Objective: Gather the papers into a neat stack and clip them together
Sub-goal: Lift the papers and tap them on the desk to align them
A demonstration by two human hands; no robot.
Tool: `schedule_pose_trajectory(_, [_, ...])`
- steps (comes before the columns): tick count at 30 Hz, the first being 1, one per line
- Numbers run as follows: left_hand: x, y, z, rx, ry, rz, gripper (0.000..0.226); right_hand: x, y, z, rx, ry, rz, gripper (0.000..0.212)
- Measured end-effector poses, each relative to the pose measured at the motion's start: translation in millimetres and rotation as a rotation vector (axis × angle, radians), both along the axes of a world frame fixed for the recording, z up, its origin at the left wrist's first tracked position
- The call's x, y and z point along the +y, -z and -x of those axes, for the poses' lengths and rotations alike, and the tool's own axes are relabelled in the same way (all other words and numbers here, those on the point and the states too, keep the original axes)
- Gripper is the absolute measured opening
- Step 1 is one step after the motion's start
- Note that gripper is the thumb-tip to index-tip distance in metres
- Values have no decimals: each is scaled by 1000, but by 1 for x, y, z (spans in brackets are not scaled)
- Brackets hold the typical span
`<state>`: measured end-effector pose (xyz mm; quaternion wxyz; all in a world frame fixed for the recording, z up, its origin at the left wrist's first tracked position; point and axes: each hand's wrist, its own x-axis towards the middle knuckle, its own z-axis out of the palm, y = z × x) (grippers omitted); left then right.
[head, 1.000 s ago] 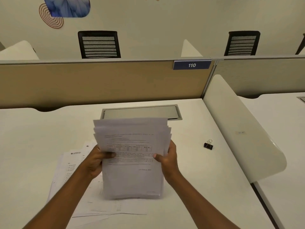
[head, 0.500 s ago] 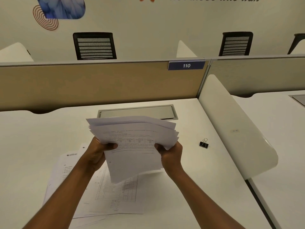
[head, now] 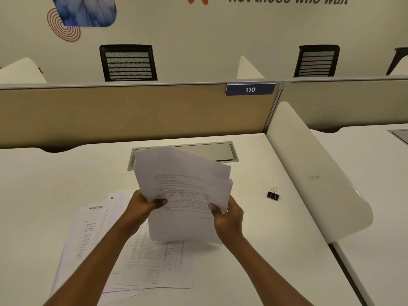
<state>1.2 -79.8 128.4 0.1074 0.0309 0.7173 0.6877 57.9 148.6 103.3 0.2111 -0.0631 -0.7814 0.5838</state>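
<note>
I hold a bundle of printed white papers (head: pixel 183 186) upright above the white desk (head: pixel 44 184), its sheets uneven and fanned at the top right. My left hand (head: pixel 141 208) grips the bundle's left edge, thumb on the front page. My right hand (head: pixel 227 217) grips the right edge the same way. Under my arms, several more printed sheets (head: pixel 154 259) lie spread flat on the desk, one with a grid table. A small black binder clip (head: pixel 273 194) rests on the desk to the right of my hands, apart from them.
A metal cable hatch (head: pixel 209 151) is set into the desk behind the bundle. A tan partition (head: pixel 132 113) with a "110" label closes the back. A white curved divider (head: pixel 313 173) bounds the desk on the right.
The bundle was standing on the desk a second ago, then lifted and tipped. It now hangs upright again above the desk, tilted slightly, with both hands still on its sides.
</note>
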Motion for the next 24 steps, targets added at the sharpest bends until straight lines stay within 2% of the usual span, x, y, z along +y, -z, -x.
schedule_pose_trajectory(2, [3,-8,0,34,-45,-11,40,-2,-8,-1,190,-22,-115,9])
schedule_pose_trajectory(3, [4,-13,0,56,-68,-20,38,-1,-12,0,272,-33,-180,8])
schedule_pose_trajectory(4, [5,-19,0,74,-89,-33,37,-1,-15,2,319,-39,-199,17])
schedule_pose_trajectory(5, [4,-25,0,90,-100,-50,36,1,-18,3,296,-61,-160,21])
schedule_pose_trajectory(8, [0,-36,0,88,-83,-108,50,11,-24,8,18,-231,254,45])
schedule_pose_trajectory(9, [-1,-38,0,78,-77,-124,54,16,-20,11,-66,-281,331,50])
schedule_pose_trajectory(12, [2,-42,3,73,-74,-171,45,24,-15,16,-220,-328,270,41])
schedule_pose_trajectory(14, [5,-44,4,83,-73,-183,43,22,-17,17,-226,-312,240,31])
schedule_pose_trajectory(21, [9,-27,5,62,-18,-166,66,15,-5,16,-147,-202,-94,23])
schedule_pose_trajectory(24, [16,-9,-2,69,-98,-135,45,10,15,5,-185,-116,-70,10])
